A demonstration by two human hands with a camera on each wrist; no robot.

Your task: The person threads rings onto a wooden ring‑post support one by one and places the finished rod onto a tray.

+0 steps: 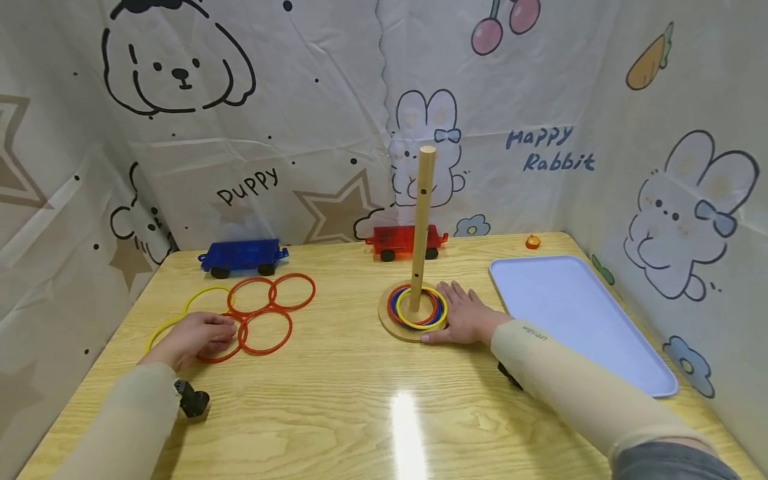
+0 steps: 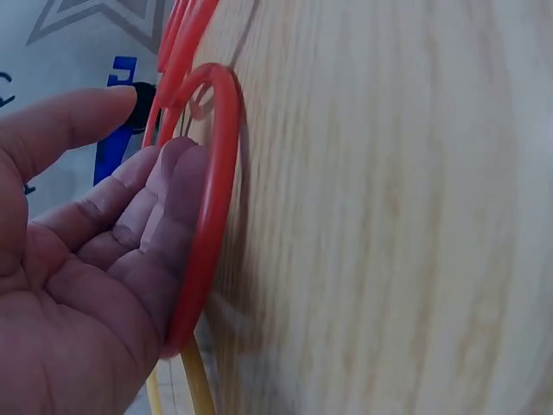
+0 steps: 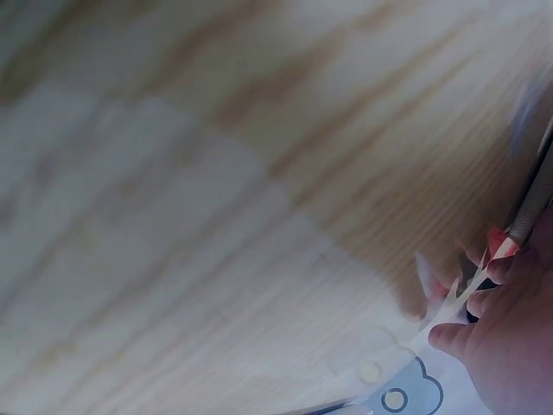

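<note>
My left hand (image 1: 198, 335) is low over the left cluster of rings, at the nearest red ring (image 1: 219, 359). In the left wrist view the thumb stands apart from the fingers (image 2: 112, 229), and the red ring (image 2: 226, 164) crosses in front of the fingertips. Several red rings and two yellow rings (image 1: 157, 328) lie overlapping there. My right hand (image 1: 461, 317) rests with straight fingers at the right side of the round wooden base (image 1: 393, 328). An upright wooden pole (image 1: 423, 220) rises from this base. Red, blue and yellow rings (image 1: 429, 327) lie around its foot.
At the back edge stand a blue toy wagon (image 1: 243, 256) and a red toy wagon (image 1: 393, 241). A pale blue tray (image 1: 576, 313) lies on the right of the wooden table (image 1: 336, 400). A small orange object (image 1: 533, 242) sits behind it. Printed cloth walls enclose the table.
</note>
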